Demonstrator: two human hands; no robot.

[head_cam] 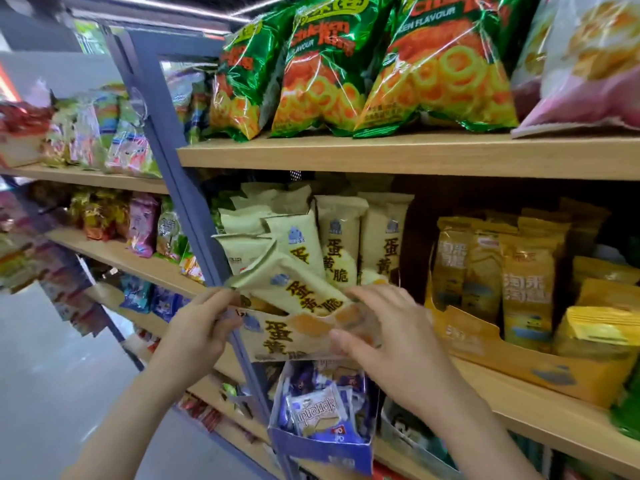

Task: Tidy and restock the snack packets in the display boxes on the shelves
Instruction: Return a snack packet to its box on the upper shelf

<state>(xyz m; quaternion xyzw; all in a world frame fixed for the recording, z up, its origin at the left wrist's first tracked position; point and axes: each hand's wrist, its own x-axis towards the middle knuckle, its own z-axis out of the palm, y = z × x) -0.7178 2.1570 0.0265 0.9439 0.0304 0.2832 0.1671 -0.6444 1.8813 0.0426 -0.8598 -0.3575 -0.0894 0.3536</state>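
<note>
The left hand [201,327] is at the left front corner of the cream display box [294,337], its fingers [221,299] curled over the rim and the thumb closed against the front panel, so it grips the cardboard there. The right hand [391,337] is over the box's right front corner, fingers [367,296] spread and nearly straight across the rim, with the thumb laid flat on the printed front. The index fingertip touches the lower end of a tilted packet [298,289], which lies slantwise on top of the box with its upper corner pointing left. Behind it the other cream packets [343,244] stand upright or lean in a loose heap. The box sits at the left end of the middle shelf [519,410], its front overhanging the shelf edge and hard against the blue-grey upright post [162,150]. To the right a dark gap separates it from the yellow display box [519,362]. Just below the hands a blue box [322,448] of small packets juts out from the next shelf down. Overhead, the upper shelf [381,154] carries green ring-snack bags [346,64], leaving only a narrow space above the cream packets.
</note>
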